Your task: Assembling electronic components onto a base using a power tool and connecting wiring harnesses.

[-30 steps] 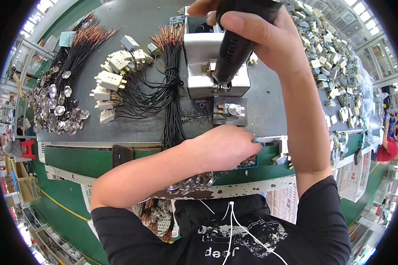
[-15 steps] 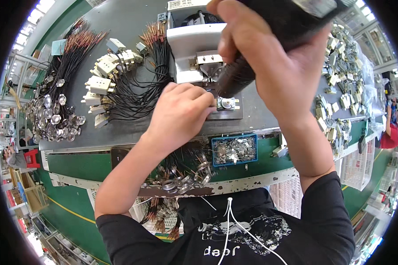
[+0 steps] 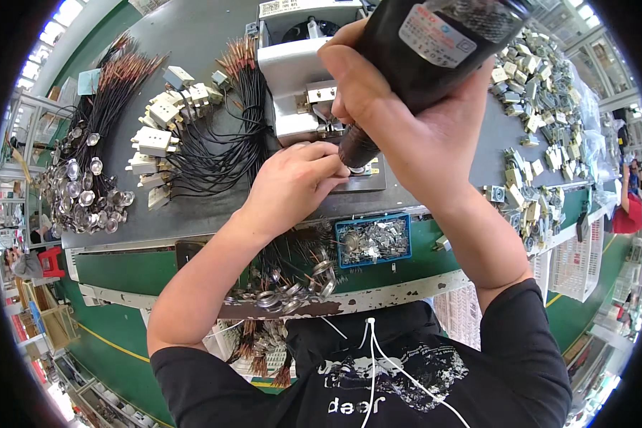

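Observation:
My right hand (image 3: pixel 424 132) is wrapped round a black power screwdriver (image 3: pixel 428 53) with a label on its body. Its dark tapered nose points down and left onto a small metal part (image 3: pixel 370 170), which is mostly hidden under the tip. That part sits on a flat metal block (image 3: pixel 364 184) at the bench's front. Beside the nose, my left hand (image 3: pixel 292 182) has its fingers bent and pressed together at the block. What they pinch is hidden. Left of this hand lies a bundle of black wires (image 3: pixel 217 160) with white box-shaped thermostat-like pieces (image 3: pixel 155 141) on their ends.
A white machine (image 3: pixel 292 60) stands behind the block. A blue tray (image 3: pixel 409 244) of small metal pieces sits below the bench edge. Wires with round metal discs (image 3: pixel 85 182) lie at far left. Many pale box-shaped parts (image 3: pixel 531 78) are heaped at right.
The screwdriver's nose has come down onto the small metal part, covering most of it. My right hand has moved left and slightly down with it. My left hand stays at the block.

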Available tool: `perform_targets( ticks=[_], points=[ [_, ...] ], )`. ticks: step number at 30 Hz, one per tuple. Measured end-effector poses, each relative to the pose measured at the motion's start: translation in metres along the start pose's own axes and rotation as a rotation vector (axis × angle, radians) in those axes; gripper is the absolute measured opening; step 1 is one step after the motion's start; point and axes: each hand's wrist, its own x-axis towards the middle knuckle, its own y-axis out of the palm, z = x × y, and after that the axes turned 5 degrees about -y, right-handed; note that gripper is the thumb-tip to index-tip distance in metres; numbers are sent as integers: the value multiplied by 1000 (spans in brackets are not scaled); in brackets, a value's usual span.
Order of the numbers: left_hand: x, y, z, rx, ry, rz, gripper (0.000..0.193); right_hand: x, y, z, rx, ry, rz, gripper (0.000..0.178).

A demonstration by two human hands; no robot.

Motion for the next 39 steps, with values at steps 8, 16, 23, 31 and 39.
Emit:
perform_targets(
  ticks=[8, 16, 23, 31, 39],
  points=[
    [0, 0, 3, 21, 35, 1, 7, -3, 17, 15, 238, 272, -136, 73],
    [3, -3, -7, 37, -119, 63, 21, -4, 0, 14, 103, 360, 104, 74],
    [10, -4, 0, 131, -148, 244, 30, -7, 12, -14, 17, -16, -6, 74],
    [11, 5, 5, 21, -127, 128, 29, -10, 6, -11, -21, 92, 73, 14],
    [4, 2, -3, 229, 92, 39, 33, 13, 3, 43, 39, 153, -216, 12]
  ],
)
